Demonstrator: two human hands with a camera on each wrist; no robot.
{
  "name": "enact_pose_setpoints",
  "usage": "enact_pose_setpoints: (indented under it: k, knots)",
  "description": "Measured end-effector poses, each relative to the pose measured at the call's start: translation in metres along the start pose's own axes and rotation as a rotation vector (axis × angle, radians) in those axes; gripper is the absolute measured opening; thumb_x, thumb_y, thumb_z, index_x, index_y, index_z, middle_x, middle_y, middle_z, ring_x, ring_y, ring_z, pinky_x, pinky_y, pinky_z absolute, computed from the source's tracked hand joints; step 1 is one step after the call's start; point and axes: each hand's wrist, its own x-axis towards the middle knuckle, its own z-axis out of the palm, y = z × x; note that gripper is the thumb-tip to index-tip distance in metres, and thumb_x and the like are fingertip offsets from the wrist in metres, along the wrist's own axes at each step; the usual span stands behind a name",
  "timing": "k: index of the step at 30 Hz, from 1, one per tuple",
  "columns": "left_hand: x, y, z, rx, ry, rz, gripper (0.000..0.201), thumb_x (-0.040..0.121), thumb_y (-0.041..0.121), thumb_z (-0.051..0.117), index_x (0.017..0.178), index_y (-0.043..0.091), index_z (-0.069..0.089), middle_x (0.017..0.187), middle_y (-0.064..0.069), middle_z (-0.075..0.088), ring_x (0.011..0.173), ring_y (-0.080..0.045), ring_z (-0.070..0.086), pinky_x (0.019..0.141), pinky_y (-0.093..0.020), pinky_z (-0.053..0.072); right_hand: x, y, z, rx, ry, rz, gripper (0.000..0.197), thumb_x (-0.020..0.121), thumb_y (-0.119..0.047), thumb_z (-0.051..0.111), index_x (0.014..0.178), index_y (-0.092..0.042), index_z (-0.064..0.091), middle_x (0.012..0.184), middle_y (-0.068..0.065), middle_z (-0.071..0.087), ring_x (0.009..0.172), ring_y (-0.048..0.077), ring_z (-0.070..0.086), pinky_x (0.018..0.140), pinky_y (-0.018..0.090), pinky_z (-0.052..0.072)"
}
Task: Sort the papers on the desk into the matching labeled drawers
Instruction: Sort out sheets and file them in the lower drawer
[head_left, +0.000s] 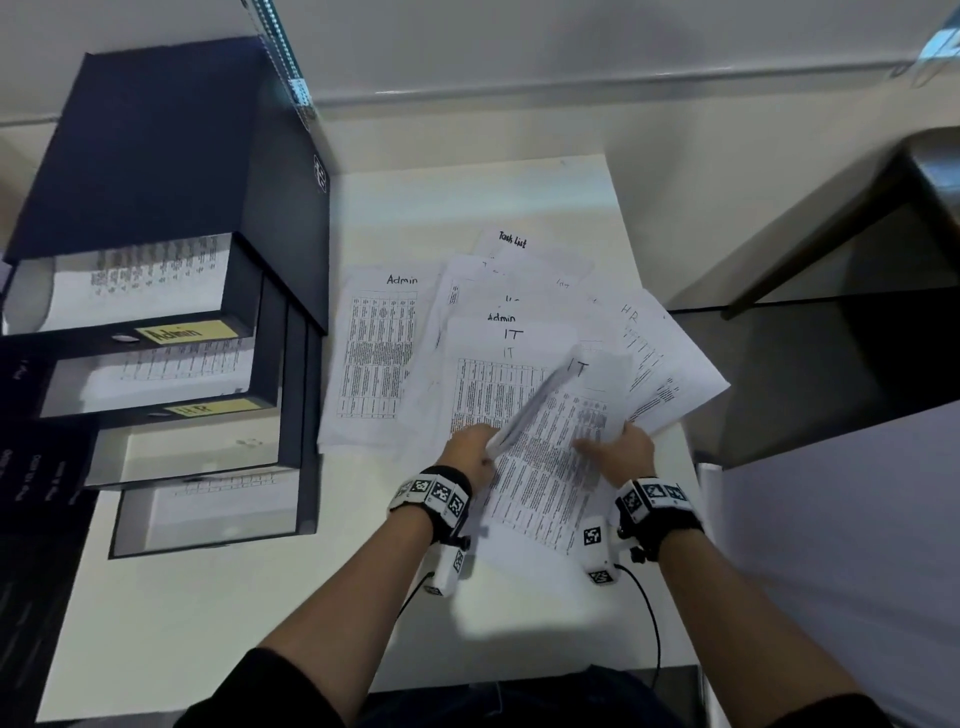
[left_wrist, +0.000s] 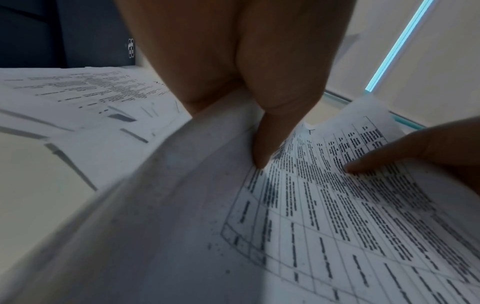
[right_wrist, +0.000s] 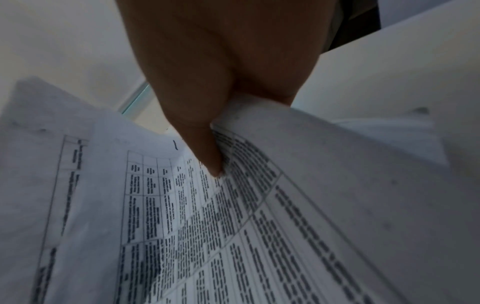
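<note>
IT sheet (head_left: 545, 457): white, printed table, handwritten "IT" (top edge curled), between both hands above the counter (head_left: 208, 613).
Left hand (head_left: 470, 447): pinched its left edge, thumb on top.
Right hand (head_left: 626, 449): pinched its right edge.

black wristbands (head_left: 441, 499), tagged white blocks, seemingly dark sleeves

Both bare forearms reach forward side by side, each wrist wearing a black band. The left hand (head_left: 467, 447) pinches the lifted edge of a sheet (head_left: 545, 452) between thumb and fingers (left_wrist: 265, 144). The right hand (head_left: 626, 449) pinches its opposite edge, thumb on top.
</note>
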Motion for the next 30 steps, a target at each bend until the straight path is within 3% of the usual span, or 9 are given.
enact_pose_setpoints:
  k: [2, 4, 8, 11, 15, 19, 23, 26, 30]
  knots:
    - [-0.001, -0.002, 0.002, -0.057, 0.059, 0.026, 0.030, 0.090, 0.014, 0.067, 0.119, 0.007, 0.062, 0.114, -0.010, 0.065, 0.100, -0.021, 0.062, 0.085, -0.027, 0.053, -0.001, 0.002, 0.001, 0.036, 0.024, -0.027, 0.044, 0.068, -0.029, 0.088, 0.093, -0.005, 0.061, 0.092, 0.002, 0.064, 0.079, 0.016, 0.059, 0.066, 0.024, 0.049]
    - [0.003, -0.011, 0.003, -0.079, 0.216, -0.018, 0.040, 0.088, 0.030, 0.070, 0.121, 0.007, 0.065, 0.129, -0.008, 0.053, 0.115, -0.021, 0.053, 0.098, -0.030, 0.047, 0.001, 0.003, 0.004, 0.002, -0.002, 0.011, 0.053, 0.060, -0.043, 0.089, 0.075, -0.010, 0.050, 0.077, 0.004, 0.060, 0.062, 0.013, 0.053, 0.051, 0.021, 0.043]
    - [0.010, -0.028, 0.000, -0.094, 0.313, -0.197, 0.045, 0.089, 0.027, 0.069, 0.124, -0.001, 0.064, 0.156, -0.014, 0.027, 0.140, -0.028, 0.031, 0.114, -0.033, 0.030, -0.013, -0.011, 0.005, -0.124, -0.028, 0.002, 0.045, 0.079, -0.026, 0.081, 0.065, -0.015, 0.039, 0.065, -0.004, 0.045, 0.061, 0.012, 0.050, 0.054, 0.021, 0.040]
    - [0.011, -0.032, -0.004, -0.138, 0.330, -0.192, 0.049, 0.089, 0.022, 0.068, 0.129, -0.004, 0.059, 0.152, -0.014, 0.034, 0.138, -0.028, 0.036, 0.113, -0.034, 0.033, -0.015, -0.017, 0.018, -0.232, -0.018, -0.004, 0.034, 0.081, -0.028, 0.079, 0.079, -0.004, 0.054, 0.080, 0.000, 0.053, 0.083, 0.019, 0.053, 0.072, 0.024, 0.044]
    - [0.012, -0.034, -0.007, -0.170, 0.401, -0.149, 0.045, 0.091, 0.011, 0.061, 0.133, -0.004, 0.054, 0.150, -0.011, 0.040, 0.136, -0.024, 0.039, 0.114, -0.029, 0.032, -0.018, -0.027, 0.031, -0.309, 0.028, -0.055, 0.047, 0.080, -0.032, 0.078, 0.101, 0.003, 0.058, 0.112, 0.015, 0.055, 0.102, 0.029, 0.056, 0.090, 0.033, 0.049]
    - [0.007, -0.034, -0.008, -0.067, 0.435, -0.017, 0.040, 0.091, -0.004, 0.053, 0.130, -0.006, 0.057, 0.150, -0.014, 0.041, 0.135, -0.027, 0.041, 0.109, -0.021, 0.032, -0.024, -0.035, 0.037, -0.288, 0.081, -0.077, 0.042, 0.079, -0.026, 0.079, 0.101, 0.004, 0.061, 0.108, 0.016, 0.054, 0.099, 0.031, 0.058, 0.083, 0.034, 0.050]
    - [0.008, -0.039, -0.011, 0.126, 0.366, 0.027, 0.036, 0.084, -0.005, 0.059, 0.119, -0.002, 0.062, 0.150, -0.012, 0.038, 0.125, -0.029, 0.045, 0.099, -0.036, 0.048, -0.031, -0.038, 0.039, -0.303, 0.118, -0.132, 0.028, 0.080, -0.021, 0.075, 0.093, 0.002, 0.066, 0.090, 0.010, 0.057, 0.083, 0.028, 0.063, 0.068, 0.029, 0.050]
    - [0.008, -0.043, -0.006, 0.072, 0.355, 0.050, 0.039, 0.085, -0.009, 0.056, 0.123, -0.003, 0.060, 0.142, -0.014, 0.049, 0.127, -0.029, 0.046, 0.105, -0.034, 0.044, -0.034, -0.038, 0.042, -0.296, 0.139, -0.184, 0.023, 0.079, -0.014, 0.073, 0.095, 0.001, 0.069, 0.094, 0.014, 0.062, 0.081, 0.029, 0.065, 0.074, 0.036, 0.058]
    - [0.010, -0.051, -0.004, -0.048, 0.389, -0.040, 0.049, 0.085, 0.000, 0.059, 0.134, 0.002, 0.055, 0.144, -0.013, 0.040, 0.135, -0.031, 0.039, 0.113, -0.030, 0.036, -0.040, -0.037, 0.043, -0.285, 0.161, -0.255, 0.019, 0.080, -0.008, 0.071, 0.096, 0.002, 0.067, 0.104, 0.014, 0.053, 0.077, 0.022, 0.051, 0.081, 0.035, 0.055]
